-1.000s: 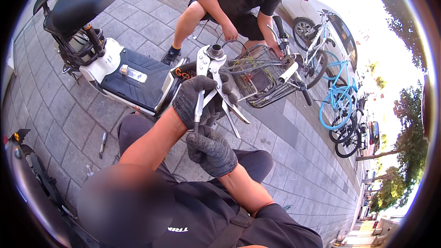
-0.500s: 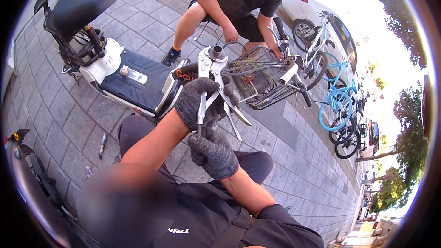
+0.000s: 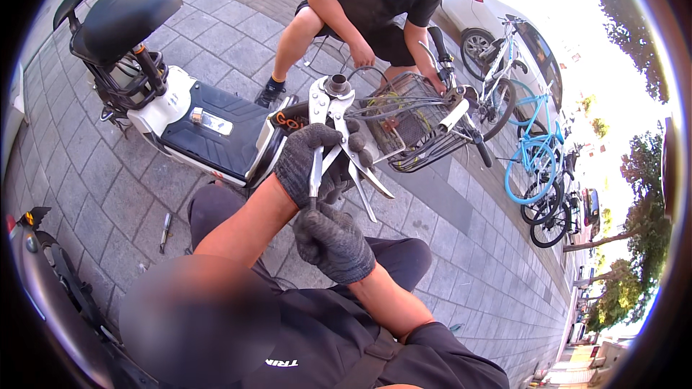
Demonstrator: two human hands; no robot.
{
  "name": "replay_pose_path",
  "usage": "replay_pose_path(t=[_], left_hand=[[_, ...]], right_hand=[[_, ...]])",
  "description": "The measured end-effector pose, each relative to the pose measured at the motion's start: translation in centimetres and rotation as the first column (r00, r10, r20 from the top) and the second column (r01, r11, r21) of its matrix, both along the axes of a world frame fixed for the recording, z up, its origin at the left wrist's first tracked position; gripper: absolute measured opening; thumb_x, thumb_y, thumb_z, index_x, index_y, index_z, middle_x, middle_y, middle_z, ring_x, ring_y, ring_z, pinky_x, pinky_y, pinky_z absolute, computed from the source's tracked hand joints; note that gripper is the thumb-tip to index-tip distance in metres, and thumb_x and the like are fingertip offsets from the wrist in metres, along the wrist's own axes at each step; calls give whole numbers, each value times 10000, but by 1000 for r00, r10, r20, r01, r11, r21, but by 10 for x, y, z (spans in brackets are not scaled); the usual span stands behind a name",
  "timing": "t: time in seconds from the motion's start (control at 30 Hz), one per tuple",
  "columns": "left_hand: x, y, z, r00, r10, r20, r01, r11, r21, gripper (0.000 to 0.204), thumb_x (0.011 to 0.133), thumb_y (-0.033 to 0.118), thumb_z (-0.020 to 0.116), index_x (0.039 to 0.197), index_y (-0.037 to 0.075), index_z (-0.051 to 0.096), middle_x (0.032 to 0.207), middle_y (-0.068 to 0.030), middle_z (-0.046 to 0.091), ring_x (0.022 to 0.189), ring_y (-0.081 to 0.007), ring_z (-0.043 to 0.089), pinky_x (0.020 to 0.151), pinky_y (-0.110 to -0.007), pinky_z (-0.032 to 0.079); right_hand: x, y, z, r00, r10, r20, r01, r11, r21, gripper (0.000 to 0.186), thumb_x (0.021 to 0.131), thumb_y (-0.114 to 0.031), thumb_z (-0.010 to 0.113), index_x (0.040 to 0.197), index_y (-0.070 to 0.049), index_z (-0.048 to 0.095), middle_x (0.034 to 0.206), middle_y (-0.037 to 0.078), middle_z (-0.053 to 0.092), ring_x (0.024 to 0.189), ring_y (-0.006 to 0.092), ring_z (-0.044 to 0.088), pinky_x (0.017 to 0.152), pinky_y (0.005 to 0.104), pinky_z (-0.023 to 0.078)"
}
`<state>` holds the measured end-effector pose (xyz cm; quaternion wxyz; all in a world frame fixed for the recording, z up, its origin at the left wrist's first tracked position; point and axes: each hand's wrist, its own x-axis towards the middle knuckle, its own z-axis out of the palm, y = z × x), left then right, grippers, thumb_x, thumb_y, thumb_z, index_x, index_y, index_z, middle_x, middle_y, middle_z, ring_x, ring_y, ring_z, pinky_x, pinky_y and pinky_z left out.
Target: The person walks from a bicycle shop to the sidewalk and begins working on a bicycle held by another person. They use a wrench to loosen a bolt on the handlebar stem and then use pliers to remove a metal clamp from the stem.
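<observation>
Large silver locking pliers [image 3: 316, 171] have their jaws around or beside a metal tube [image 3: 337, 85] standing up at the scooter's front; the exact bite is hard to tell. My left hand [image 3: 306, 162], in a grey knit glove, is wrapped round the pliers, with fingertips showing beyond the handles. Just below, my gloved right hand [image 3: 334, 243] is closed in a pinch on the handle's lower end, where its fingers hide the tip. The white and black electric scooter [image 3: 216, 133] stands in front of me, its handlebar and wire basket [image 3: 414, 119] tipped to the right with cables attached.
Another person [image 3: 353, 21] crouches across from me, one hand at the handlebar. A slim tool [image 3: 166, 233] lies on the paving at left. A clear-and-silver item [image 3: 212, 121] rests on the footboard. Parked bicycles [image 3: 532, 166] and a white car [image 3: 472, 18] stand at right.
My right hand's fingers have shifted slightly at the handle's end. The left hand keeps its grip, and the pliers stay at the tube. The view has moved a little.
</observation>
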<state>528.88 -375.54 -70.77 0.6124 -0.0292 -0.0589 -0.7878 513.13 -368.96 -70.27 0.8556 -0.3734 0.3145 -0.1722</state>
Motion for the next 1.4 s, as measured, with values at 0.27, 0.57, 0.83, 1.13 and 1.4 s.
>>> replay_pose_path(t=[0.27, 0.57, 0.83, 1.13, 1.4], left_hand=[[2, 0, 4, 1000, -13, 10, 13, 1000, 14, 385, 826, 78, 600, 1193, -28, 554, 984, -172, 639, 957, -385, 661, 906, -522, 550], [4, 2, 3, 1000, -25, 1, 25, 1000, -5, 376, 838, 92, 611, 1197, -4, 558, 987, -166, 643, 940, -378, 667, 888, -500, 561], [1, 1, 2, 1000, -1, 31, 1, 1000, 16, 358, 843, 81, 592, 1191, 4, 561, 967, -170, 636, 932, -367, 668, 896, -503, 564], [-2, -2, -4, 999, 26, 28, -27, 999, 17, 361, 901, 113, 565, 1232, -31, 554, 940, -155, 651, 923, -388, 695, 859, -482, 570], [-2, -1, -3, 999, 14, 31, -14, 1000, -24, 358, 900, 121, 577, 1225, -29, 554, 938, -154, 644, 922, -397, 690, 845, -476, 568]], right_hand=[[5, 5, 13, 982, -73, 175, 32, 974, 226, 339, 966, -327, 684, 1121, -26, 657, 874, 54, 618, 661, 148, 537, 590, 316, 432], [6, 6, 8, 983, -52, 175, 13, 976, 217, 317, 995, -327, 653, 1116, -35, 671, 851, 31, 636, 630, 126, 563, 578, 283, 453], [2, 3, 6, 995, -46, 91, 38, 996, 85, 312, 974, -294, 676, 1148, -34, 673, 849, 48, 600, 656, 160, 546, 569, 321, 434], [5, 7, 21, 978, -68, 195, 24, 975, 223, 280, 977, -281, 673, 1037, -8, 659, 883, 74, 638, 665, 163, 594, 552, 310, 456], [3, 4, 17, 962, 3, -273, -62, 976, -209, 297, 1014, -325, 626, 987, -32, 669, 907, 43, 662, 672, 129, 612, 552, 278, 468]])
